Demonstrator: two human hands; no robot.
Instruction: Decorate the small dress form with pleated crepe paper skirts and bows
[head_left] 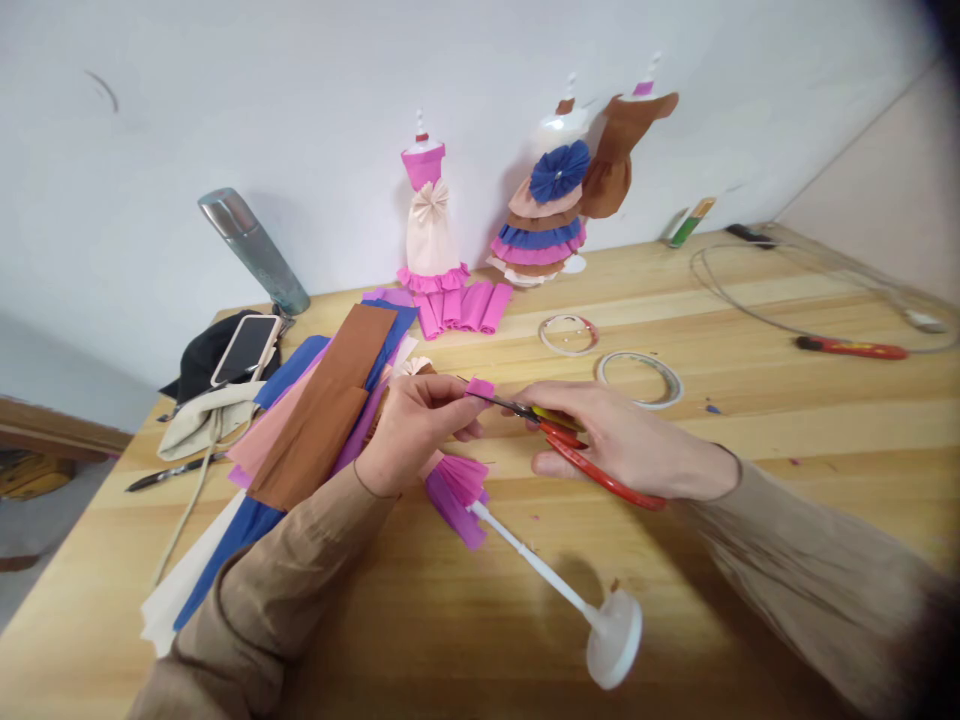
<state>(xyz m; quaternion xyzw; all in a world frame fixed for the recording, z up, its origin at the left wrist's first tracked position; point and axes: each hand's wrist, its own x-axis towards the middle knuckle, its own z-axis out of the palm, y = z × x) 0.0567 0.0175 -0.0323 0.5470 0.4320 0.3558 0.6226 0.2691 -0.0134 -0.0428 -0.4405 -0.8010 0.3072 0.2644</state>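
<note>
While the left hand (416,425) pinches pink paper (481,386), the right hand (630,432) holds scissors to it

Where the two hands come close together above the bench (757,470), the scrap of pink paper sits between the left thumb and forefinger. The right hand's fingers are curled around the handles of the scissors (564,438), whose blades reach the paper.

Just below the hands lies a white stand (615,635), tipped on its side, with a pleated pink skirt (461,478) at its upper end. Left of the left hand is a pile of paper strips (322,420) in brown, blue, pink and white.

Beyond that pile, a flask (259,255) leans with its cap on, so its contents are hidden. Nearer, a phone (246,348) rests on a black cloth item (196,352), beside a beige cloth (199,420) with a cord; whether this is a pouch holding anything, I cannot tell.

Past both hands, three dressed figures (433,230) stand by the wall, with rolled pink paper pieces (491,308) before the leftmost. Just beyond the right hand lie two tape rolls (676,386).
</note>
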